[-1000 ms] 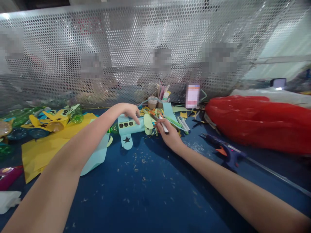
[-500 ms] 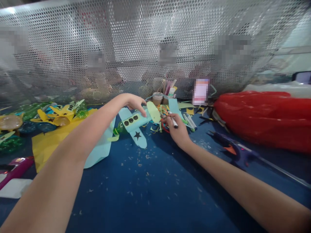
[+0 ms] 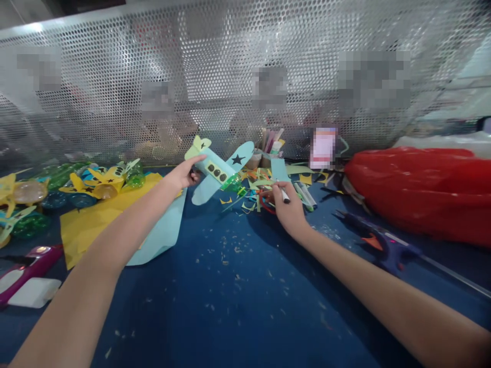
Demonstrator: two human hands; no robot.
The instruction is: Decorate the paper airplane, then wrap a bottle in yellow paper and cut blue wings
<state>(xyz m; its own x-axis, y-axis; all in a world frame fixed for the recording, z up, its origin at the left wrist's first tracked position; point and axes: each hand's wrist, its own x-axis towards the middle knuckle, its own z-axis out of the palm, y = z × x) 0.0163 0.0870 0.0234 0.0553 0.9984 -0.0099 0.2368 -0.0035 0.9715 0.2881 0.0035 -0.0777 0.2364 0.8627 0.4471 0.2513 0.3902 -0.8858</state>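
Note:
My left hand grips a toy airplane near its tail. The plane has a light-blue body and wings, a yellow-green tail, black stars, dark round windows on a yellow-green strip and a green plastic bottle neck as its nose. That nose points right and towards me. My right hand has its fingers closed round a marker pen with a white barrel and a black end. Under and beside this hand lie coloured paper scraps and an orange-red loop, perhaps scissor handles.
Yellow sheets and a light-blue sheet lie left, near other bottle toys. A purple glue gun and a red plastic bag are right. Behind stand a perforated metal screen and cups of sticks.
My left hand has moved left and swung the airplane round, so the tail now points left and the nose right. My right hand still holds the marker in nearly the same place.

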